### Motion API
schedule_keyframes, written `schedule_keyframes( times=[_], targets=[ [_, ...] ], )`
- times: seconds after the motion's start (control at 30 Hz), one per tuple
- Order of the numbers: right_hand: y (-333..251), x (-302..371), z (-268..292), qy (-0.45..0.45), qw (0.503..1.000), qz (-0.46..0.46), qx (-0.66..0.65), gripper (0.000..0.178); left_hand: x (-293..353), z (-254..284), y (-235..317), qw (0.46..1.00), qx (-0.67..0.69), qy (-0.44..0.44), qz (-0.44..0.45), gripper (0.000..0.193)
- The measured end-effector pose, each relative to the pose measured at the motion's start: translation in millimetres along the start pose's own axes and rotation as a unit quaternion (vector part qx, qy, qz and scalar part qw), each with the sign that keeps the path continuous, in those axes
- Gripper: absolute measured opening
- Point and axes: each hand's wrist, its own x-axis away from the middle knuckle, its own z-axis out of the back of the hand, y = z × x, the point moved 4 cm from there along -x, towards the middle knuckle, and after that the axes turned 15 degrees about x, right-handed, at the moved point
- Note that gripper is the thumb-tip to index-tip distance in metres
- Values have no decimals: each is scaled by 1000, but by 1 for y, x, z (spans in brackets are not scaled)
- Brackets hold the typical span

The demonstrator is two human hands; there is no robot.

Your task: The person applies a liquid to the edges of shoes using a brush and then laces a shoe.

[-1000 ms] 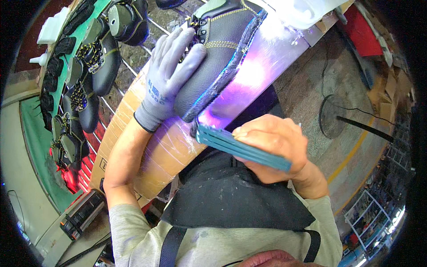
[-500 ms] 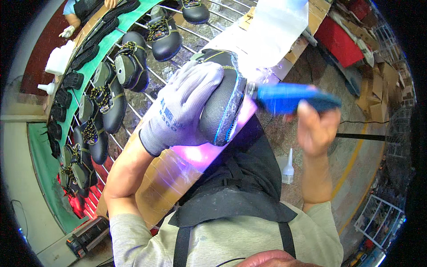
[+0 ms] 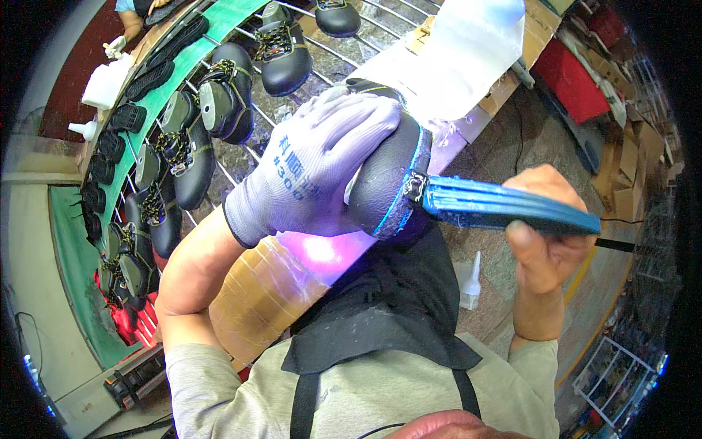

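Observation:
My left hand (image 3: 307, 161), in a pale grey-lavender knit glove, is closed around a black leather shoe (image 3: 382, 172) and holds it tilted, toe toward me. A blue line runs along the shoe's lower edge, and the sole side is mostly turned out of sight. Bare and closed, my right hand (image 3: 545, 252) grips a brush (image 3: 486, 199) by its thick blue handle, which looks coated with residue. The dark head of the brush touches the blue-lined edge of the shoe.
Several black lace-up shoes (image 3: 194, 164) sit on a metal-bar rack at the left, with black soles (image 3: 152, 80) on a green strip (image 3: 219, 25) behind. A white sheet (image 3: 468, 58) covers the bench's far end. Below right is a nozzle bottle (image 3: 472, 285). Another person's hand (image 3: 115, 48) shows far left.
The shoe and my left hand have shifted slightly right. My right hand has moved a little right and down; the brush, blurred before, now shows sharply with its head on the shoe's edge.

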Motion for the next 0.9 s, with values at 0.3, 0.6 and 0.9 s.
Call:
schedule_keyframes(
  times=[0.3,0.6,0.9],
  targets=[
    [-31,18,7,-34,993,31,104,22,-9,-1,2,1000,-5,25,0,87],
    [-6,15,33,21,991,-71,108,30,-28,-4,1,1000,2,14,24,78],
    [-51,-8,25,-30,950,61,305,27,-44,3,-7,998,12,-12,62,83]
  ],
)
